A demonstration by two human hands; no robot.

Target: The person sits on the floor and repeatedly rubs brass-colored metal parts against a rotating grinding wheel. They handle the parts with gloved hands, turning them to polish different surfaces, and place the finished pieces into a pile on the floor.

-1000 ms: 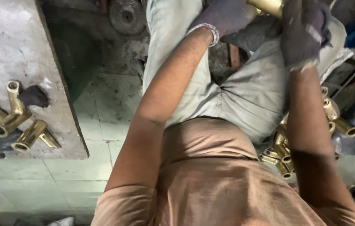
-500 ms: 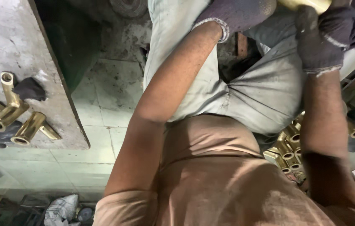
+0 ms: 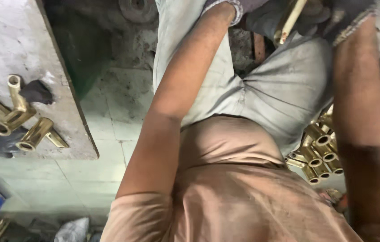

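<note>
While gloved left hand (image 3: 243, 5) and right hand (image 3: 333, 13) sit at top edge: brass fitting (image 3: 290, 20) between; grip unclear. Brass fittings pile (image 3: 320, 152) beside right arm.

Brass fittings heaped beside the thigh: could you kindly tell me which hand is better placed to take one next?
Probably the right hand: its forearm passes directly above the brass fittings, while the left hand is across the lap. Both gloved hands are up at a brass piece, though.
</note>
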